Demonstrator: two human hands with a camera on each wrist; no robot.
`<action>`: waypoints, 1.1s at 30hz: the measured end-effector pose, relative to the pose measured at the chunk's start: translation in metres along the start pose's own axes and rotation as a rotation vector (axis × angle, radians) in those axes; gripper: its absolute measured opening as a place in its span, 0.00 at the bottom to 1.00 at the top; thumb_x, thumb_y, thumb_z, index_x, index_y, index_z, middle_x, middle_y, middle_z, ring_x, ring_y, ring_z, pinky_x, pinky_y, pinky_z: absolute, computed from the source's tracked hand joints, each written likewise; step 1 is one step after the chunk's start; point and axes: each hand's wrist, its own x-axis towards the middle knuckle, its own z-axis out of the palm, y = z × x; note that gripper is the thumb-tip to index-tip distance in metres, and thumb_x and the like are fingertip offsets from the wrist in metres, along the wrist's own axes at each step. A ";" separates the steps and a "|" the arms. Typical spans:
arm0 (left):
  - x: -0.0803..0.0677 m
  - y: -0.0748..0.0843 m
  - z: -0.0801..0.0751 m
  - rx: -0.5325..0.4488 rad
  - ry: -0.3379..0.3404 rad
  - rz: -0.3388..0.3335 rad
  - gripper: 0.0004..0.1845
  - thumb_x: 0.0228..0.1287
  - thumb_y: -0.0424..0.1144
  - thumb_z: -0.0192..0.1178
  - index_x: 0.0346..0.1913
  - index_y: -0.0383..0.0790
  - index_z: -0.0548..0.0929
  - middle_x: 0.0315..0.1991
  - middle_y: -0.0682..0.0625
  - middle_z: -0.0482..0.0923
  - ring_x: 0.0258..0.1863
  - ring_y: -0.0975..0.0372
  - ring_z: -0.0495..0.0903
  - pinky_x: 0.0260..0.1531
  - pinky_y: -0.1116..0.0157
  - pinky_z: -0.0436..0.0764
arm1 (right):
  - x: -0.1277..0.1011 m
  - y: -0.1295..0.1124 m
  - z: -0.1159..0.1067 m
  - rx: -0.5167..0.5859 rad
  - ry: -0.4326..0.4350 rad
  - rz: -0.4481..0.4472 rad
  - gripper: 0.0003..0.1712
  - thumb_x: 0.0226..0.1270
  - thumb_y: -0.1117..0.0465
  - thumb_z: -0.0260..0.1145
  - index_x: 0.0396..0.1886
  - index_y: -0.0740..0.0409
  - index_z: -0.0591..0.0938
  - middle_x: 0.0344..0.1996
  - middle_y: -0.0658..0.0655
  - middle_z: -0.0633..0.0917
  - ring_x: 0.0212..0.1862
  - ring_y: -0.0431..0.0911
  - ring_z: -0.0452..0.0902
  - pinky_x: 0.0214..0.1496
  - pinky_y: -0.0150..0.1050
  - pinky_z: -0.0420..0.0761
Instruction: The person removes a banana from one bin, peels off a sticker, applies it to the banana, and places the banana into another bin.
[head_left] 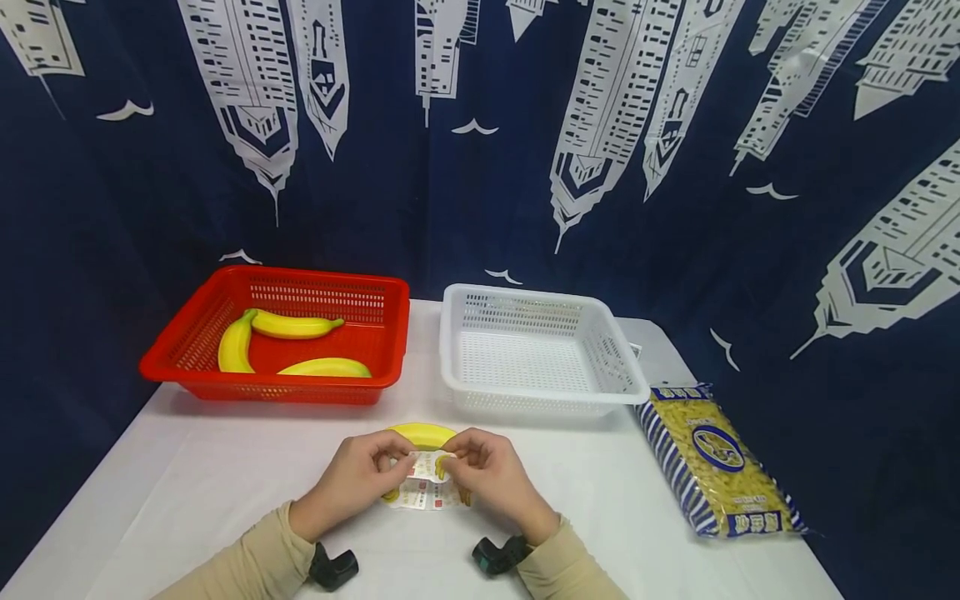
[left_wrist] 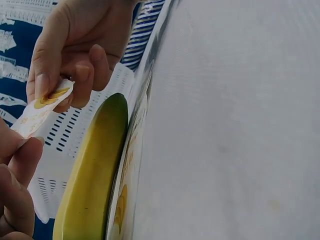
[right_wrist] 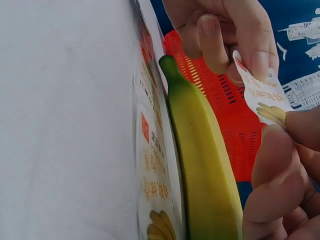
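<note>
Banana (head_left: 422, 434) in its printed packet (head_left: 424, 492) lies on the white table (head_left: 225, 475), just in front of the white basket (head_left: 536, 350), both hands close together over it. Left wrist view: left hand (left_wrist: 15, 185) and right hand (left_wrist: 75, 55) pinch the packet's flap between them. Right wrist view: same pinch, banana beside the fingers. A hard tug could tear the flap and roll the fruit away from that basket.
</note>
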 end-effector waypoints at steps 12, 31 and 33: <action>0.004 -0.003 -0.003 0.044 0.079 -0.015 0.05 0.64 0.38 0.73 0.36 0.54 0.87 0.15 0.63 0.70 0.15 0.71 0.67 0.16 0.71 0.66 | 0.011 -0.009 -0.001 -0.166 0.067 0.011 0.02 0.67 0.64 0.72 0.34 0.58 0.87 0.28 0.53 0.88 0.25 0.37 0.78 0.27 0.31 0.79; 0.015 -0.015 -0.001 0.326 0.219 0.078 0.10 0.56 0.41 0.78 0.36 0.56 0.86 0.22 0.67 0.71 0.23 0.73 0.68 0.23 0.71 0.68 | 0.022 0.011 0.014 -0.356 0.305 -0.166 0.09 0.58 0.59 0.80 0.30 0.45 0.85 0.34 0.40 0.84 0.47 0.40 0.77 0.56 0.41 0.79; 0.016 -0.016 -0.001 0.368 0.225 0.096 0.10 0.56 0.41 0.79 0.37 0.56 0.86 0.25 0.68 0.75 0.25 0.73 0.69 0.24 0.72 0.70 | 0.023 0.012 0.015 -0.365 0.314 -0.162 0.09 0.59 0.60 0.80 0.30 0.45 0.85 0.35 0.41 0.84 0.48 0.40 0.77 0.56 0.41 0.79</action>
